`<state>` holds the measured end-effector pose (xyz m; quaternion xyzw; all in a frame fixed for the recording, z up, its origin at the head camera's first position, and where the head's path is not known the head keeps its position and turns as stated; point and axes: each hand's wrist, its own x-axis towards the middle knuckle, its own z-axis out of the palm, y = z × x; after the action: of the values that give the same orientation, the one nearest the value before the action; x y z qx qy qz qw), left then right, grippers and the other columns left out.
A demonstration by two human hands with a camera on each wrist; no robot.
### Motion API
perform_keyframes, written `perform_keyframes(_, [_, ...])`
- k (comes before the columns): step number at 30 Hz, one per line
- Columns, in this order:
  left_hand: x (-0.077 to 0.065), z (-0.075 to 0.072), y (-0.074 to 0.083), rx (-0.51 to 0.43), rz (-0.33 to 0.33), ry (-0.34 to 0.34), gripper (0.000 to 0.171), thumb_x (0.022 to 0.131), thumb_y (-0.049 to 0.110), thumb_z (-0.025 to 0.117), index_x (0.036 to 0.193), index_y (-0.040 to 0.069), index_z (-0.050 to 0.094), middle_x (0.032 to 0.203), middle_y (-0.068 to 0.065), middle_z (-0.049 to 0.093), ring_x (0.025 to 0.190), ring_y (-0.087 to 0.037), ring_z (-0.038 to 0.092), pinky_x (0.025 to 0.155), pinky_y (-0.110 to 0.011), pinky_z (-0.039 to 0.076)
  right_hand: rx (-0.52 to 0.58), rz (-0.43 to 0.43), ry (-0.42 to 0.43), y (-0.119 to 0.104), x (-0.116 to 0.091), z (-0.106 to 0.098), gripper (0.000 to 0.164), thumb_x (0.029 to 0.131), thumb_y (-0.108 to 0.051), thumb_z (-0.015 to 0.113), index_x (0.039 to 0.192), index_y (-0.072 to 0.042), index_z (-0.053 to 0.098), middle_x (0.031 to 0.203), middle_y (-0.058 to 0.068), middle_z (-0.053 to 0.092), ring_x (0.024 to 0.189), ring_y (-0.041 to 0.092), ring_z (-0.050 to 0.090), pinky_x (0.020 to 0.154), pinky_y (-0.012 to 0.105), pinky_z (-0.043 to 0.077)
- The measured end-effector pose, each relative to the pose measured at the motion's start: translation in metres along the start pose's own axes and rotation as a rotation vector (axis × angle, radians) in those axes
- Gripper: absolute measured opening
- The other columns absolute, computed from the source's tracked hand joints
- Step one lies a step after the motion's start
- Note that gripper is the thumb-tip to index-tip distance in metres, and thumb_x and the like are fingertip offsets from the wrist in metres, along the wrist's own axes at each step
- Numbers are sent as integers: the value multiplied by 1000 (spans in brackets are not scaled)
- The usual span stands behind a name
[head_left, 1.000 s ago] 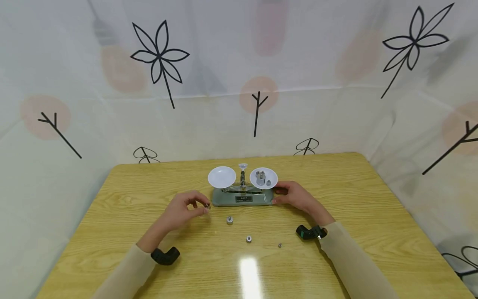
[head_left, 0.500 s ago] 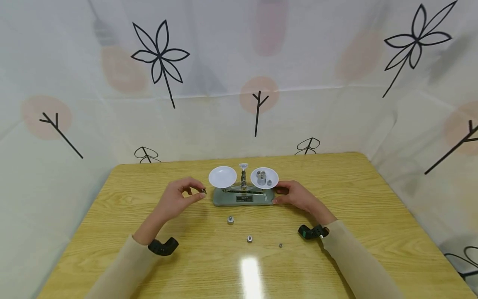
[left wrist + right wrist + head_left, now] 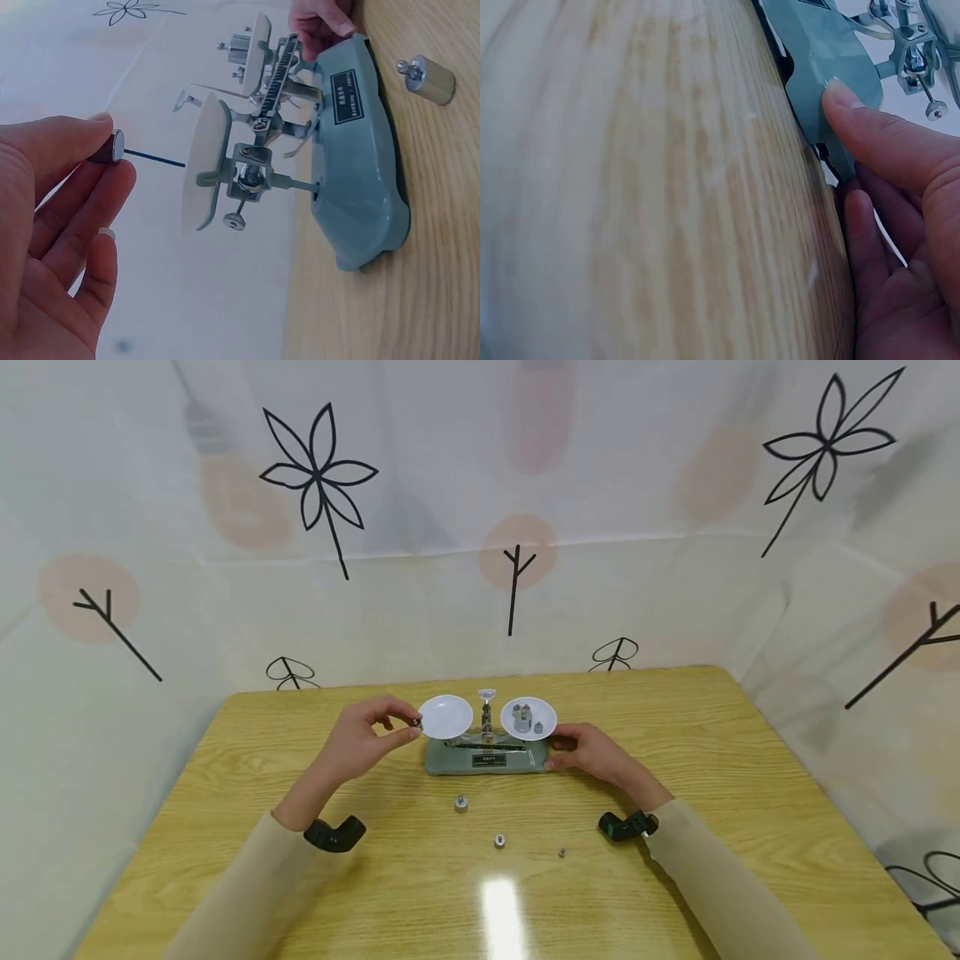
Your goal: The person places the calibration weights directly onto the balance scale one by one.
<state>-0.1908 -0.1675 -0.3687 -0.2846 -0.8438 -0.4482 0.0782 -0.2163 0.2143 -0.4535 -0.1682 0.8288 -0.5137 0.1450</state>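
A balance scale (image 3: pixel 487 758) with a grey-green base and two white pans stands on the table. My left hand (image 3: pixel 369 739) pinches a small metal weight (image 3: pixel 118 146) between thumb and fingers; its flat round end shows, the rest is partly covered. It is held at the outer rim of the left pan (image 3: pixel 446 717), which bears nothing. Several metal weights (image 3: pixel 522 719) stand in the right pan (image 3: pixel 546 710). My right hand (image 3: pixel 592 754) grips the right end of the base (image 3: pixel 832 60), thumb on its front face, other fingers behind and partly hidden.
In front of the scale, a knobbed weight (image 3: pixel 461 804), a smaller one (image 3: pixel 499 841) and a tiny one (image 3: pixel 562 852) stand on the wooden table (image 3: pixel 420 893). A patterned white cloth (image 3: pixel 420 618) hangs behind the table.
My left hand has risen with the weight from beside the front of the base, moving up and then right to the left pan's rim. The right hand keeps its hold on the base.
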Motion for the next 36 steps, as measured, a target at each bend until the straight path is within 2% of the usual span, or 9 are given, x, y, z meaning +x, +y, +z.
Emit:
perform_keyframes(5, [7,0,2,1,-24,-17,12,90,19,77,102,18,76,101,7,72,92,-12,64,74,-36,51,-6,-1,-12,-16,-6,1,54,85,2,76,132,14,54,136,31,52,127,46,50,105,51,41])
perform_keyframes(13, [20,2,1,30,-33,-60,12,90,16,76,102,14,76,99,7,72,92,-12,66,74,-40,51,12,-1,-1,15,6,2,60,83,-2,79,136,11,53,139,27,53,129,41,50,105,49,42])
perform_keyframes(16, [26,2,0,56,-24,-81,13,90,16,76,103,13,75,99,7,72,91,-11,66,72,-39,50,26,-5,1,19,7,1,62,83,-5,81,136,10,54,139,26,53,128,40,51,105,48,42])
perform_keyframes(21, [39,1,-1,92,-14,-132,14,90,18,77,103,15,75,99,7,71,90,-11,65,71,-37,48,5,0,4,15,7,1,60,83,-5,80,136,10,54,138,27,53,128,41,51,105,49,42])
perform_keyframes(29, [57,2,1,127,7,-239,12,90,17,77,102,14,75,97,5,71,87,-12,62,69,-35,47,0,23,5,22,11,1,64,81,-11,84,135,6,57,139,23,55,128,38,51,105,46,42])
perform_keyframes(36, [70,7,2,136,13,-329,11,90,14,76,101,12,75,96,4,71,85,-14,61,66,-34,47,-10,0,2,22,11,1,63,81,-10,84,135,7,57,139,24,55,130,39,50,106,46,41])
